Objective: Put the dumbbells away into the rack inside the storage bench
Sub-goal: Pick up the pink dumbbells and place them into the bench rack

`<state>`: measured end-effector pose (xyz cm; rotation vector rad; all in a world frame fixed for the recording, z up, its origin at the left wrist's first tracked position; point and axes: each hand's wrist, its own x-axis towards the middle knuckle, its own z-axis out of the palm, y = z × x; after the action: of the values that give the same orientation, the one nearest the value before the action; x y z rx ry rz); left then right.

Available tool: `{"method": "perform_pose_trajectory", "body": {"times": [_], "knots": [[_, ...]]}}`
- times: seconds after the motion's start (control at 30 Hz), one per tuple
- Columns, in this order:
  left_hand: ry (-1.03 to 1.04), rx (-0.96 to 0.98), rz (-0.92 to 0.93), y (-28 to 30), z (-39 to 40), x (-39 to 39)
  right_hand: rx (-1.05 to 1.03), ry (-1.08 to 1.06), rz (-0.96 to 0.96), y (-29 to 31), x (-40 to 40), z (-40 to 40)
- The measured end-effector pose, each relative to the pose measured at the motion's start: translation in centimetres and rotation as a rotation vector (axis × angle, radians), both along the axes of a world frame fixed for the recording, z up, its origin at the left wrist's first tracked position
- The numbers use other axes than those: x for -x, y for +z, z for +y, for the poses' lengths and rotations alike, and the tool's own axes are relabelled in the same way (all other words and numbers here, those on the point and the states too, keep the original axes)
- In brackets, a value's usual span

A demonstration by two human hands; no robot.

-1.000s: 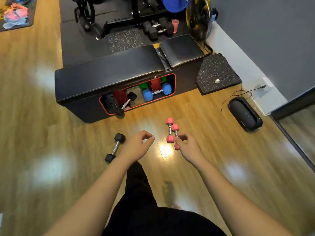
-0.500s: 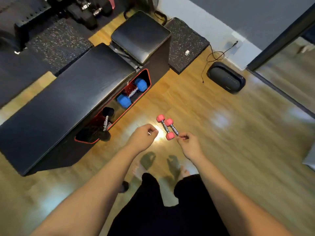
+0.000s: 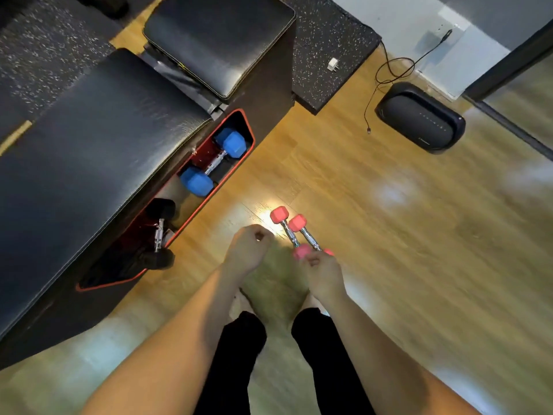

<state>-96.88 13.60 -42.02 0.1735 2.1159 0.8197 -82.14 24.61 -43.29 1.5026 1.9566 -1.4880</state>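
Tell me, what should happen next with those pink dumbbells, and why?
Probably carry them left to the bench opening: the right hand grips both pink dumbbells over the floor, while a blue dumbbell and a black dumbbell sit inside.

Two pink dumbbells (image 3: 297,222) held, blue dumbbell (image 3: 216,162) racked

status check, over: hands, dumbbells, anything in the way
Left hand curled, empty. Right hand pinches two pink dumbbells beside the storage bench. Blue dumbbell and black dumbbell sit in its opening; path there looks bare.
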Motion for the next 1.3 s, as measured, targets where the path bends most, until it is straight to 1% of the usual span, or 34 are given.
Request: {"method": "perform_pose_trajectory", "body": {"times": [0.1, 0.17, 0.3, 0.37, 0.43, 0.5, 0.57, 0.63, 0.67, 0.73, 0.77, 0.83, 0.97, 1.03, 1.07, 1.13, 1.2, 1.23, 1.3], "knots": [[0.022, 0.032, -0.035, -9.1, 2.0, 1.2, -0.019, 0.049, -0.028, -8.6, 2.0, 1.1], [-0.025, 0.066, -0.057, -15.9, 3.4, 1.8, -0.048, 0.056, -0.050, -14.9, 3.3, 1.9], [-0.066, 0.141, -0.124, -28.6, 5.4, 2.5, -0.101, 0.187, -0.116, -26.9, 5.5, 3.1], [-0.076, 0.169, -0.156, -33.6, 6.2, 2.3, -0.132, 0.252, -0.167, -31.8, 6.1, 3.4], [-0.103, 0.169, -0.211, -37.7, 6.9, 1.7, -0.174, 0.314, -0.258, -35.7, 6.1, 3.0], [-0.058, 0.138, -0.297, -41.0, 7.6, 0.8, -0.219, 0.320, -0.361, -38.6, 6.4, 2.5], [0.117, 0.068, -0.382, -42.8, 8.6, 0.3, -0.266, 0.270, -0.449, -40.5, 7.2, 2.2], [0.315, -0.003, -0.473, -43.8, 9.7, 0.6, -0.307, 0.310, -0.502, -41.7, 8.0, 2.1], [0.384, -0.009, -0.527, -44.2, 10.0, 0.9, -0.332, 0.345, -0.525, -42.1, 8.3, 2.1], [0.409, 0.011, -0.572, -44.3, 10.0, 1.3, -0.340, 0.354, -0.554, -42.3, 8.5, 1.8], [0.388, 0.016, -0.554, -44.3, 9.8, 1.5, -0.324, 0.334, -0.543, -42.4, 8.5, 1.5], [0.316, 0.038, -0.461, -44.0, 9.1, 2.3, -0.229, 0.279, -0.447, -42.6, 9.3, 0.8], [0.179, 0.104, -0.210, -44.0, 6.7, 6.0, 0.040, 0.194, -0.145, -43.2, 12.5, -1.1], [0.161, 0.105, -0.142, -44.1, 5.1, 7.6, 0.204, 0.129, -0.047, -43.4, 14.1, -1.9], [0.190, 0.097, -0.103, -44.1, 4.4, 8.1, 0.269, 0.108, -0.025, -43.7, 14.9, -2.3], [0.359, 0.047, 0.052, -43.7, 3.4, 8.3, 0.317, 0.045, 0.003, -43.7, 16.3, -3.0], [0.607, 0.012, 0.215, -42.9, 2.7, 7.5, 0.398, -0.122, 0.045, -43.7, 17.4, -3.6], [0.723, 0.031, 0.244, -42.5, 2.4, 6.7, 0.449, -0.198, 0.061, -43.7, 18.0, -3.7], [0.879, 0.169, 0.193, -41.8, 2.1, 4.9, 0.494, -0.266, 0.079, -43.8, 18.8, -3.6]]}}
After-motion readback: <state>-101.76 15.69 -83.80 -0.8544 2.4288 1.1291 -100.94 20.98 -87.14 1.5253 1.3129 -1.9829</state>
